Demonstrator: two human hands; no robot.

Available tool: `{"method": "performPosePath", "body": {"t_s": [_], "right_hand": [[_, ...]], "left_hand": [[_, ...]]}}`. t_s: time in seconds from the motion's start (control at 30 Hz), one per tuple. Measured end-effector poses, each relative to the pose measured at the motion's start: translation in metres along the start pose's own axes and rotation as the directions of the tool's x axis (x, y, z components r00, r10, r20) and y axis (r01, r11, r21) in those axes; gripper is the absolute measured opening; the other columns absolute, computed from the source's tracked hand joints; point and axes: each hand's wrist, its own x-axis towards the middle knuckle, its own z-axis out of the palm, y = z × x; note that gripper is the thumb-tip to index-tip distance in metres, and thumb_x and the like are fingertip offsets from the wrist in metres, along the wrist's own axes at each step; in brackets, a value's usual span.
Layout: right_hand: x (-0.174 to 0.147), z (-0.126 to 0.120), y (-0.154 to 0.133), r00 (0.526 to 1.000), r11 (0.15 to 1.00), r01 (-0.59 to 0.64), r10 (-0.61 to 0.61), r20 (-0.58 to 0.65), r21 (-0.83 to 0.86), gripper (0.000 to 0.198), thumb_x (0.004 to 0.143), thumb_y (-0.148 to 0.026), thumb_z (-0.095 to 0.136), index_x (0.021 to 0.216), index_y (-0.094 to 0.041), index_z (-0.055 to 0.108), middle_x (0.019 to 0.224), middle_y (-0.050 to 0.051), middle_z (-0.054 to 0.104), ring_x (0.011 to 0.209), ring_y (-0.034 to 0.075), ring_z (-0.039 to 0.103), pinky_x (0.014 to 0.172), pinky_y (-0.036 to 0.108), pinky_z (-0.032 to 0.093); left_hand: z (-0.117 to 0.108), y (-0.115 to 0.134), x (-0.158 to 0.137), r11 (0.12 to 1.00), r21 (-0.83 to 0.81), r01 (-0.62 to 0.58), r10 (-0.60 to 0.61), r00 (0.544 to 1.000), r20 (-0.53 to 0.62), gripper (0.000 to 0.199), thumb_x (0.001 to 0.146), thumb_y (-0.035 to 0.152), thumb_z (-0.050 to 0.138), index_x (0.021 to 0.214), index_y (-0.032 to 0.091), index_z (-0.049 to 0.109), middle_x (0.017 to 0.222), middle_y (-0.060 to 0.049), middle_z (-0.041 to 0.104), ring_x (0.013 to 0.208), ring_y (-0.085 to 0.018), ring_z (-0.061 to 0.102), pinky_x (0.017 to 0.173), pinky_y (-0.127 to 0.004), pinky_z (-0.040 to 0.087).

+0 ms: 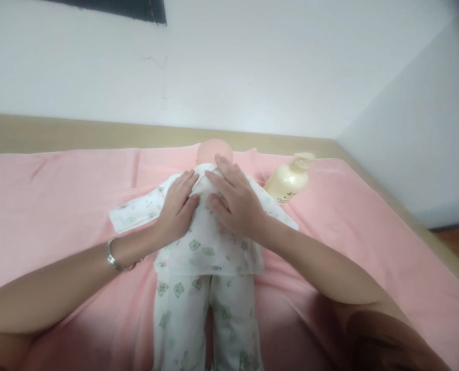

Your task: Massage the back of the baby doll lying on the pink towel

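Observation:
A baby doll lies on a pink cloth, dressed in a white long-sleeved top and white trousers, both printed with small green figures. No facial features show on its head, which points away from me. My left hand rests flat on the left side of the doll's upper body, fingers stretched out. On the other side, my right hand lies over the chest or back area with its fingers spread, one fingertip reaching the doll's head. Neither hand grips anything. The sleeves spread out to both sides.
A cream pump bottle lies tilted beside the doll's right-hand sleeve. The pink cloth covers a wooden surface that meets a white wall. A dark panel is at the top left.

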Motion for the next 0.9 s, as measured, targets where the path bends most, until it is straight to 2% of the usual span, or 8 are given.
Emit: {"method": "performPosePath", "body": {"t_s": [0.1, 0.23, 0.3, 0.4, 0.5, 0.67, 0.8, 0.9], "right_hand": [[-0.001, -0.005, -0.002, 0.999, 1.000, -0.002, 0.001, -0.040, -0.013, 0.049, 0.100, -0.030, 0.034, 0.144, -0.019, 0.052, 0.164, 0.009, 0.035, 0.158, 0.026, 0.018, 0.127, 0.059, 0.022], [-0.006, 0.002, -0.002, 0.993, 1.000, -0.025, 0.025, 0.116, 0.000, 0.049, 0.101, -0.032, 0.034, 0.142, -0.017, 0.055, 0.162, 0.012, 0.039, 0.156, 0.027, 0.025, 0.128, 0.059, 0.022], [-0.005, 0.002, -0.002, 0.990, 1.000, -0.022, 0.020, 0.137, 0.012, 0.048, 0.101, -0.034, 0.035, 0.140, -0.015, 0.057, 0.161, 0.013, 0.039, 0.155, 0.028, 0.028, 0.127, 0.058, 0.023], [0.004, -0.013, 0.002, 0.999, 1.000, -0.020, 0.021, 0.037, -0.009, 0.047, 0.100, -0.034, 0.035, 0.141, -0.021, 0.055, 0.162, 0.008, 0.037, 0.156, 0.028, 0.023, 0.127, 0.061, 0.021], [0.017, -0.043, 0.015, 0.990, 0.989, -0.091, 0.078, -0.117, -0.114, 0.046, 0.100, -0.033, 0.034, 0.142, -0.029, 0.053, 0.163, 0.003, 0.036, 0.158, 0.031, 0.017, 0.125, 0.071, 0.008], [0.027, -0.096, 0.051, 0.910, 0.908, -0.340, 0.253, -0.327, -0.245, 0.038, 0.101, -0.040, 0.040, 0.130, -0.027, 0.062, 0.156, 0.010, 0.046, 0.154, 0.039, 0.026, 0.118, 0.078, -0.009], [0.027, -0.117, 0.064, 0.837, 0.848, -0.502, 0.426, -0.344, -0.171, 0.044, 0.102, -0.040, 0.036, 0.130, -0.020, 0.064, 0.151, 0.015, 0.052, 0.149, 0.032, 0.038, 0.122, 0.073, -0.005], [0.027, -0.120, 0.067, 0.828, 0.842, -0.527, 0.477, -0.294, -0.117, 0.046, 0.102, -0.040, 0.037, 0.132, -0.017, 0.063, 0.148, 0.017, 0.055, 0.149, 0.031, 0.038, 0.125, 0.069, -0.002]], "left_hand": [[0.000, 0.001, 0.000, 1.000, -0.012, 0.016, -0.016, 1.000, -0.003, 0.058, 0.103, 0.052, 0.030, 0.152, 0.023, 0.042, 0.165, -0.008, 0.035, 0.156, -0.024, 0.028, 0.132, -0.054, 0.021], [0.000, 0.000, 0.000, 1.000, -0.010, 0.007, -0.007, 1.000, -0.003, 0.058, 0.102, 0.053, 0.030, 0.150, 0.025, 0.043, 0.163, -0.007, 0.037, 0.155, -0.025, 0.029, 0.131, -0.055, 0.022], [0.000, -0.001, 0.000, 1.000, -0.007, 0.000, 0.000, 1.000, 0.002, 0.058, 0.102, 0.052, 0.030, 0.150, 0.024, 0.043, 0.163, -0.008, 0.038, 0.155, -0.025, 0.029, 0.131, -0.056, 0.023], [-0.001, 0.001, -0.001, 1.000, 0.001, 0.009, -0.009, 1.000, 0.006, 0.059, 0.102, 0.051, 0.029, 0.151, 0.022, 0.043, 0.164, -0.009, 0.036, 0.155, -0.026, 0.029, 0.131, -0.055, 0.022], [-0.002, 0.003, -0.001, 0.999, 0.006, 0.032, -0.032, 0.999, 0.013, 0.059, 0.101, 0.050, 0.031, 0.151, 0.021, 0.043, 0.164, -0.009, 0.035, 0.155, -0.027, 0.028, 0.131, -0.055, 0.022], [-0.003, 0.003, -0.001, 1.000, 0.000, 0.028, -0.028, 0.999, 0.024, 0.060, 0.101, 0.051, 0.032, 0.151, 0.019, 0.042, 0.164, -0.011, 0.034, 0.156, -0.027, 0.027, 0.131, -0.056, 0.022], [-0.007, 0.004, -0.002, 0.998, 0.049, -0.029, 0.026, 0.997, 0.070, 0.061, 0.101, 0.050, 0.036, 0.156, 0.023, 0.034, 0.167, -0.011, 0.027, 0.158, -0.029, 0.020, 0.130, -0.060, 0.020], [-0.012, 0.018, -0.004, 0.971, 0.119, -0.208, 0.189, 0.969, 0.157, 0.068, 0.100, 0.045, 0.041, 0.161, 0.023, 0.020, 0.170, -0.013, 0.017, 0.159, -0.034, 0.013, 0.128, -0.069, 0.008]]}}
